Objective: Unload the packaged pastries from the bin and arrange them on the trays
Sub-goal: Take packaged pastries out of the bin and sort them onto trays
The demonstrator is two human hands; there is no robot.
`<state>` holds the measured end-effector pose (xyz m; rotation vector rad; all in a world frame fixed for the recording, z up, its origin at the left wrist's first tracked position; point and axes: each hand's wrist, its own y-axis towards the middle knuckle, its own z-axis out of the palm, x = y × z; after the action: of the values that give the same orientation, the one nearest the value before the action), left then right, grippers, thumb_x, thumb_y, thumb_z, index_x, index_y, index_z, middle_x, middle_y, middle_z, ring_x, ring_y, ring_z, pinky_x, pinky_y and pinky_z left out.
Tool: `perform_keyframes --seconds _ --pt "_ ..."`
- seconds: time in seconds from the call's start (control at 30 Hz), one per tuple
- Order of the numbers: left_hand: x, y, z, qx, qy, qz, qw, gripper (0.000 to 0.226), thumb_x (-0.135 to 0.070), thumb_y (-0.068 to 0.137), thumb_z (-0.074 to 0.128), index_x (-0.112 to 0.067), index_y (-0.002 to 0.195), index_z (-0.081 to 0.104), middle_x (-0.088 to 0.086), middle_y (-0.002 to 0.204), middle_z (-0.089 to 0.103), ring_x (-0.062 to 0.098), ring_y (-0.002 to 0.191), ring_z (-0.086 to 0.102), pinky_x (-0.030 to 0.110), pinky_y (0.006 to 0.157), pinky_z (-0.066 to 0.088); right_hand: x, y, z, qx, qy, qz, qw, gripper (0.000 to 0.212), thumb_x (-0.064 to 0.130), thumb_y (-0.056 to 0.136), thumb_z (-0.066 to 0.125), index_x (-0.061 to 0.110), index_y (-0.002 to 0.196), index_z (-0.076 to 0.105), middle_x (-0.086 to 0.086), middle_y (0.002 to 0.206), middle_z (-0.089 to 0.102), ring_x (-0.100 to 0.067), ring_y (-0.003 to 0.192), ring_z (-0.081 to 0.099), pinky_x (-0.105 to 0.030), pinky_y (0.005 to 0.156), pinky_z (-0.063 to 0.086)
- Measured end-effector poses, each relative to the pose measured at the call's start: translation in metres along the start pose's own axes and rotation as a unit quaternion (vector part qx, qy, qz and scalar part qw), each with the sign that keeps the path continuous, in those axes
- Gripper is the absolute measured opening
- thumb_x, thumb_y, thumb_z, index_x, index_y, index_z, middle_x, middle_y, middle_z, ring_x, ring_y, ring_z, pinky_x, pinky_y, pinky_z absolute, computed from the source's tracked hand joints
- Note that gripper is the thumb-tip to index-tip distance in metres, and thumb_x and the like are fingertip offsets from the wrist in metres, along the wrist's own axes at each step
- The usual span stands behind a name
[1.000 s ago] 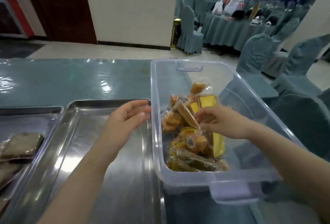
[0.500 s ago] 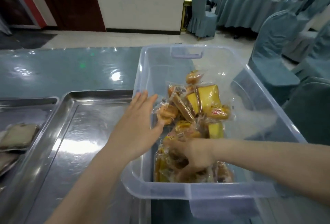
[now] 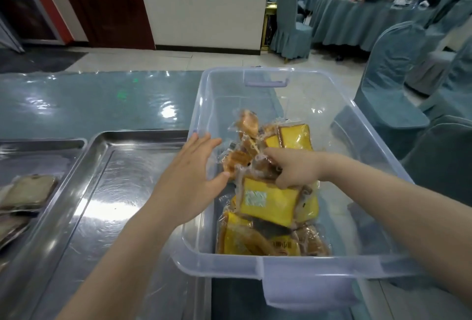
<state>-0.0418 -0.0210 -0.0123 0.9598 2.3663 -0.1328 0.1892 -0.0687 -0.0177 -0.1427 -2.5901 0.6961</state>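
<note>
Head view: both your hands are in the bin, grabbing a bunch of pastries.

Your right hand (image 3: pixel 293 169) pinches a clump of clear-wrapped pastries (image 3: pixel 255 156) inside the bin (image 3: pixel 293 266); your left hand (image 3: pixel 194 174) is spread, fingers straight, against the clump. The wrappers look slick, so an overfull bunch could shed packets back into the bin or onto the counter (image 3: pixel 89 102). The near steel tray (image 3: pixel 122 138) waits left on the glossy teal counter; draped chairs (image 3: pixel 288 13) fill the hall beyond.
</note>
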Motion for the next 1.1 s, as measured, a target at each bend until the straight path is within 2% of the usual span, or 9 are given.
perform_keyframes --seconds 0.23,0.37,0.43,0.5,0.63,0.73,0.9,1.0,1.1 --pt "-0.015 0.016 -0.006 0.036 0.114 0.062 0.991 0.087 -0.05 0.082 0.062 -0.029 0.149 0.011 -0.002 0.158 0.014 0.017 0.145 -0.002 0.034 0.111 -0.007 0.0 -0.016 -0.018 -0.183 0.081 -0.071 0.977 0.044 0.012 0.071 0.073 0.03 0.107 0.054 0.013 0.097 0.058 -0.007 0.089 0.057 -0.02 0.067 0.045" --pt "-0.039 0.054 0.001 0.068 0.048 0.078 0.993 0.102 -0.042 0.073 0.076 -0.034 0.149 0.008 -0.003 0.155 0.024 0.02 0.14 0.024 0.039 0.114 0.023 0.0 -0.018 -0.02 -0.257 0.142 -0.063 0.954 0.052 0.005 0.065 0.075 0.026 0.105 0.05 0.009 0.093 0.062 -0.009 0.081 0.06 -0.023 0.065 0.05" --pt "-0.046 0.069 0.009 0.082 0.05 0.071 0.993 0.106 -0.038 0.069 0.08 -0.037 0.147 0.008 -0.002 0.147 0.038 0.019 0.124 0.046 0.033 0.092 0.044 -0.001 -0.018 -0.02 -0.286 0.189 -0.071 0.937 0.048 0.0 0.064 0.074 0.021 0.1 0.048 0.002 0.091 0.065 -0.018 0.08 0.062 -0.033 0.07 0.051" --pt "-0.046 0.078 0.019 0.077 0.052 0.068 0.993 0.106 -0.035 0.067 0.082 -0.039 0.146 0.01 -0.001 0.136 0.051 0.017 0.109 0.055 0.025 0.074 0.041 -0.006 -0.017 -0.021 -0.31 0.214 -0.074 0.923 0.045 -0.002 0.064 0.073 0.021 0.093 0.046 -0.003 0.091 0.067 -0.025 0.083 0.063 -0.044 0.078 0.051" --pt "-0.035 0.086 0.029 0.059 0.024 0.031 0.997 0.098 -0.03 0.065 0.084 -0.037 0.14 0.022 0.001 0.12 0.062 0.014 0.089 0.054 0.025 0.071 0.037 -0.014 -0.01 -0.021 -0.297 0.213 -0.076 0.928 0.043 0.006 0.068 0.077 0.027 0.093 0.049 0.001 0.093 0.069 -0.017 0.087 0.065 -0.037 0.08 0.051" --pt "-0.024 0.088 0.028 0.038 0.053 0.0 0.998 0.081 -0.026 0.068 0.081 -0.033 0.13 0.03 0.001 0.108 0.065 0.015 0.076 0.05 0.026 0.06 0.037 -0.023 -0.003 -0.023 -0.283 0.13 -0.044 0.949 0.042 0.032 0.072 0.081 0.031 0.103 0.052 0.012 0.096 0.063 -0.005 0.089 0.059 -0.023 0.074 0.046" --pt "-0.017 0.087 0.023 -0.028 0.12 -0.028 0.992 0.041 -0.022 0.073 0.07 -0.029 0.094 0.035 -0.003 0.087 0.057 0.019 0.072 0.05 0.03 0.054 0.035 -0.047 0.004 -0.012 -0.181 -0.116 0.093 0.972 0.054 0.048 0.07 0.078 0.023 0.112 0.055 0.001 0.109 0.057 -0.017 0.093 0.054 -0.032 0.077 0.049" --pt "-0.018 0.087 0.022 -0.066 0.139 -0.029 0.988 0.039 -0.024 0.074 0.07 -0.029 0.089 0.034 -0.006 0.082 0.05 0.018 0.073 0.047 0.03 0.058 0.033 -0.056 0.013 0.014 -0.052 -0.34 0.117 0.932 0.069 0.046 0.07 0.079 0.026 0.13 0.05 -0.006 0.13 0.043 -0.029 0.119 0.041 -0.044 0.093 0.045" --pt "-0.017 0.087 0.021 -0.097 0.14 -0.024 0.985 0.036 -0.022 0.075 0.068 -0.024 0.091 0.035 -0.003 0.086 0.05 0.019 0.076 0.045 0.031 0.061 0.033 -0.059 0.019 0.022 -0.08 -0.407 0.074 0.907 0.055 0.038 0.076 0.075 0.026 0.127 0.056 -0.007 0.136 0.04 -0.03 0.125 0.033 -0.047 0.099 0.039"
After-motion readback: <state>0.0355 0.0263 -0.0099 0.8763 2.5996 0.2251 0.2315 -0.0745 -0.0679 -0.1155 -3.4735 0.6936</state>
